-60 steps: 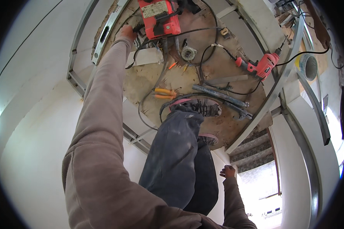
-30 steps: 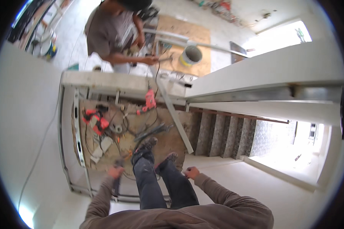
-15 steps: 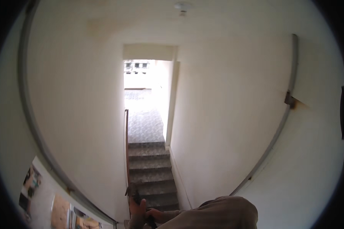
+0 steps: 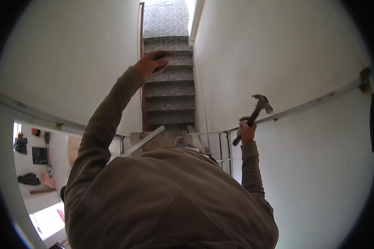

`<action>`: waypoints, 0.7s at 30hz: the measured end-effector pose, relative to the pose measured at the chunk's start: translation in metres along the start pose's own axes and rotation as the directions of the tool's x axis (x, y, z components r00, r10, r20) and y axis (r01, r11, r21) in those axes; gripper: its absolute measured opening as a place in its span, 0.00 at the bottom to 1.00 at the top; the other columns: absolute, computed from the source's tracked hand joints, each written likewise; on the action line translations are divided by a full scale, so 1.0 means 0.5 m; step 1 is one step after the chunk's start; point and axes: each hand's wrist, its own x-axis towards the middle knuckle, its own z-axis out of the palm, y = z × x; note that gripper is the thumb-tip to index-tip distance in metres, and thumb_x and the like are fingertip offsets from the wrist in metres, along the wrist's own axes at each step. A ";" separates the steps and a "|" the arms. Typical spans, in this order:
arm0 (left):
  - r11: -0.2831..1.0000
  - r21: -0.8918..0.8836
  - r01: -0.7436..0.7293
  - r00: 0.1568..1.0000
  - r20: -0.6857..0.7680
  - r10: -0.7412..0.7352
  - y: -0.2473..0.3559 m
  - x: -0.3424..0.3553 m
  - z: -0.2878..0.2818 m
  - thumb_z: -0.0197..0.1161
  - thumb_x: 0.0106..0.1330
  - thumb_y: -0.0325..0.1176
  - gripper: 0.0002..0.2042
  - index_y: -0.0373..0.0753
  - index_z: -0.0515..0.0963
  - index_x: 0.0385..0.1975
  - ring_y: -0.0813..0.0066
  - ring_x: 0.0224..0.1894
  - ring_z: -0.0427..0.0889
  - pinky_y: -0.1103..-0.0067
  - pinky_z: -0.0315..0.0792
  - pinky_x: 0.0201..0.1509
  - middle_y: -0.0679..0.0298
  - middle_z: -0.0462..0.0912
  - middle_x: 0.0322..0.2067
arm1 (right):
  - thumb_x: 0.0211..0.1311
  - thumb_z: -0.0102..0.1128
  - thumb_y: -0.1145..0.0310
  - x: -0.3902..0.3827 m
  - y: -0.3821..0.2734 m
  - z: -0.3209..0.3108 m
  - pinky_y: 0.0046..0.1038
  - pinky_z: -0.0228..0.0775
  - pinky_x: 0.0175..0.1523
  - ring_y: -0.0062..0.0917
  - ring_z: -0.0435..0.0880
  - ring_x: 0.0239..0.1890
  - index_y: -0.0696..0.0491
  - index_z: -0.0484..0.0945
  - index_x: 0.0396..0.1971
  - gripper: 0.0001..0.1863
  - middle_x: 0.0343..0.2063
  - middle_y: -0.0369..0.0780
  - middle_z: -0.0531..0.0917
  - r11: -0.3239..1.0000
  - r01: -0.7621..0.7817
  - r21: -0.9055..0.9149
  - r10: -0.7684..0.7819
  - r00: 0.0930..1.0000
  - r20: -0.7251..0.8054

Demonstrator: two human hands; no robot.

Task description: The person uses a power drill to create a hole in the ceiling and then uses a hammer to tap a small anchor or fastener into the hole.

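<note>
My right hand (image 4: 247, 130) is closed round the dark handle of a claw hammer (image 4: 255, 112), out to the right beside the white wall. The hammer's metal head points up, its striking face toward the wall. My left hand (image 4: 153, 64) reaches forward, its arm raised, over the view of the stairs (image 4: 170, 88). Its fingers are stretched out, slightly blurred, with nothing seen in them. Both arms are in brown sleeves.
Below me lie a board (image 4: 164, 140) and a pale strip (image 4: 145, 140), near a shoe (image 4: 179, 140). A metal rail (image 4: 316, 102) runs along the right wall. At the left, an opening shows a room with tools and dark items (image 4: 29, 179).
My view has tilted down. My hands, close together low in front before, are now apart: the left reaches forward, the right holds the hammer out to the right.
</note>
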 end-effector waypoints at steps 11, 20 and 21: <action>0.905 0.390 0.172 0.979 0.031 -0.199 -0.197 0.138 0.039 0.60 0.70 0.29 0.13 0.34 0.79 0.51 0.66 0.50 0.85 0.67 0.79 0.54 0.58 0.87 0.45 | 0.56 0.56 0.71 -0.229 0.562 -0.358 0.37 0.63 0.15 0.32 0.72 0.09 0.53 0.73 0.16 0.10 0.12 0.39 0.74 0.820 -0.556 -0.136 0.463 0.783 -0.415; 0.362 0.675 -0.643 0.659 0.246 0.711 0.640 0.033 0.058 0.57 0.70 0.22 0.13 0.39 0.81 0.50 0.74 0.42 0.81 0.76 0.78 0.49 0.61 0.80 0.37 | 0.52 0.60 0.78 -0.095 0.188 -0.095 0.35 0.65 0.12 0.30 0.72 0.07 0.66 0.78 0.30 0.07 0.13 0.41 0.75 0.931 -0.297 0.211 0.328 0.936 -0.131; 0.299 0.665 -0.685 0.602 0.285 0.746 0.735 0.025 0.101 0.57 0.69 0.22 0.13 0.39 0.81 0.51 0.74 0.40 0.81 0.75 0.78 0.48 0.60 0.81 0.37 | 0.53 0.61 0.77 -0.118 0.044 -0.070 0.33 0.66 0.12 0.28 0.71 0.07 0.66 0.78 0.30 0.07 0.12 0.40 0.74 0.967 -0.093 0.238 0.134 0.978 -0.162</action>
